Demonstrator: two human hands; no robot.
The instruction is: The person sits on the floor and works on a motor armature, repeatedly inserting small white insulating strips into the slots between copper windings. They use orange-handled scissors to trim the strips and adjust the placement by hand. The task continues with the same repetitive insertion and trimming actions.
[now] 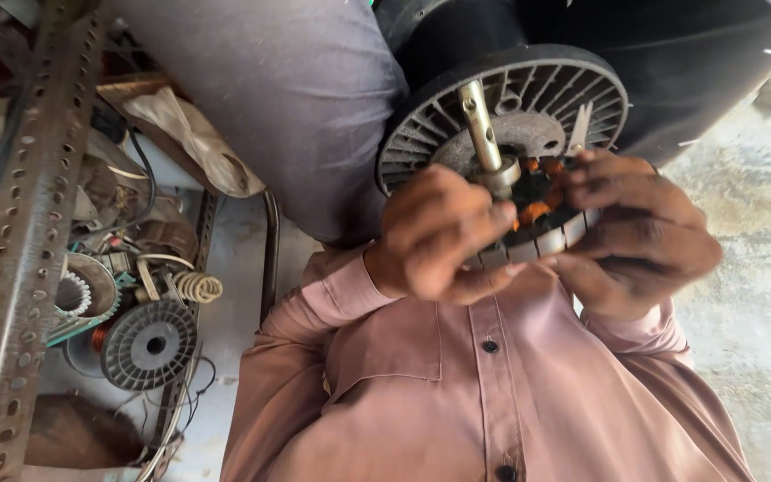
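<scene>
A bare concrete floor fills the right of the view, and at nine o'clock a perforated steel angle post stands over a litter of motor scrap: a slotted rotor disc, a toothed stator ring and a small coil spring. A dusty-pink buttoned shirt takes up the lower middle.

The fan motor core sits just above centre, toward one o'clock, held up close to the shirt. It is a dark grey round body with radial slots round its rim, a brass-coloured shaft with a cross hole rising from its middle, and orange copper windings showing in the recess beside the shaft.

The left hand has its fingers curled round the near rim and the shaft base; the right hand cups the far rim, fingers bent over the windings. Both grip the core.

In my judgement the work goes best with the left hand keeping the core steady by the shaft, the right fingertips working lightly, since thin winding wire likely nicks or snaps under a hard pull.
</scene>
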